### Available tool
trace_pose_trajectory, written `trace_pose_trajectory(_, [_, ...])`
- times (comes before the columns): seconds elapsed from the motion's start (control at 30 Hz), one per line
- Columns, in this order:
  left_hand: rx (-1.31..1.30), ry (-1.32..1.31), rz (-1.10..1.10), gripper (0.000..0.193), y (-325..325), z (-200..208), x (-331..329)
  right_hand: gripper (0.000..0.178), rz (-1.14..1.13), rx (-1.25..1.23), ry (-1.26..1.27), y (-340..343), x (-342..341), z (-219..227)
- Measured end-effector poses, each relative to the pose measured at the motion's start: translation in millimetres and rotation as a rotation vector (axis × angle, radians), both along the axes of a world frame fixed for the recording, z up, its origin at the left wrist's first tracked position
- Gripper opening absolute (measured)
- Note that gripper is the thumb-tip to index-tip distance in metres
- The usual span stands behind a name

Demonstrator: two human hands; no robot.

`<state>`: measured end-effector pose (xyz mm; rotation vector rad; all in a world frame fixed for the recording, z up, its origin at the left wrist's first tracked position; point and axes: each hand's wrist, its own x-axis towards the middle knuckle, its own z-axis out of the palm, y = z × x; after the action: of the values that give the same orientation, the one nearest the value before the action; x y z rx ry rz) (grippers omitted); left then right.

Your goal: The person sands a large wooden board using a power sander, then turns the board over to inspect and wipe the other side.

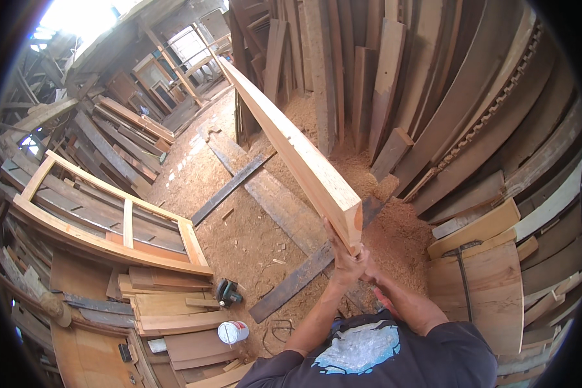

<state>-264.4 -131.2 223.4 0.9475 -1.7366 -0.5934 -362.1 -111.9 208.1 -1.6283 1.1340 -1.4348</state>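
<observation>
A long, thick, pale wooden plank (297,152) stretches away from me toward the upper left, raised off the floor at its near end. My left hand (345,258) grips the near end from its left side and below, fingers up along the face. Close beside it, my right hand (368,265) closes around the bottom of the same end, partly hidden behind the wood and my left hand. Beneath the plank, dark flat timbers (294,284) lie across a long board (271,200) on the sawdust-covered floor.
At left leans a pale wooden frame (128,223). A dark green power tool (228,293) and a white bucket (233,332) stand near stacked boards (174,317). Many upright planks (385,84) line the right side. A wide panel (478,291) with a dark metal bar is at lower right.
</observation>
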Motion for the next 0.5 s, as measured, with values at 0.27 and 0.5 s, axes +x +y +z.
trace_pose_trajectory(0.27, [-0.009,0.026,-0.014,0.069,-5,-18,10,0.083,0.051,0.103,-0.039,6,7,3])
trace_pose_trajectory(0.5, [-0.121,0.362,-0.302,0.116,-21,110,35,0.073,0.048,0.145,-0.052,-4,6,-34])
